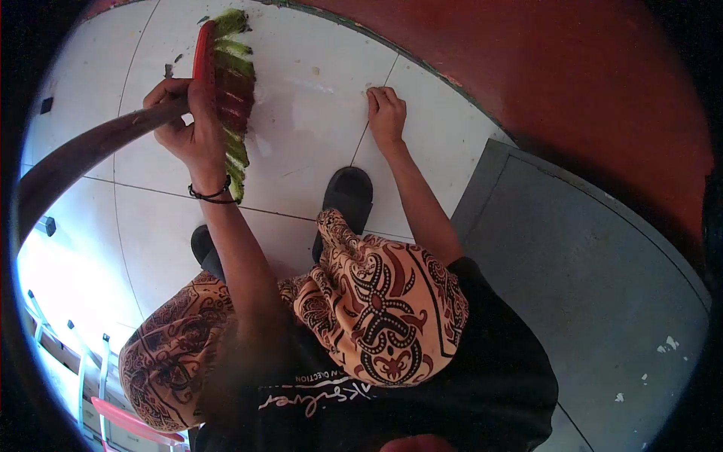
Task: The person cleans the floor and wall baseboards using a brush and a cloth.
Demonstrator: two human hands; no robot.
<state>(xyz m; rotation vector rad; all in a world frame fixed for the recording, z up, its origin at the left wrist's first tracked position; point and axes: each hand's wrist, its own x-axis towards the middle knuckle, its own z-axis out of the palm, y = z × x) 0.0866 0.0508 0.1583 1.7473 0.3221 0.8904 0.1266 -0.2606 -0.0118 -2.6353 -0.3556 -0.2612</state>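
Note:
My left hand (192,124) is closed around the lower end of the dark handle (98,143) of a broom, right beside the broom's red head (202,56). Green and dark red bristles (235,98) fan out over the white tiles to the right of that head. A dark bracelet (215,193) circles my left wrist. Farther right, my right hand (388,113) is low at the floor, its fingers curled together near a tile joint. Whatever those fingertips hold, if anything, is too small to make out.
White floor tiles (301,128) carry smudges and dark scraps (169,70) near the broom. A red wall (565,68) rises at the back right, with a grey panel (572,248) in front. My dark sandal (349,197) is between my arms. Chair legs (83,369) stand lower left.

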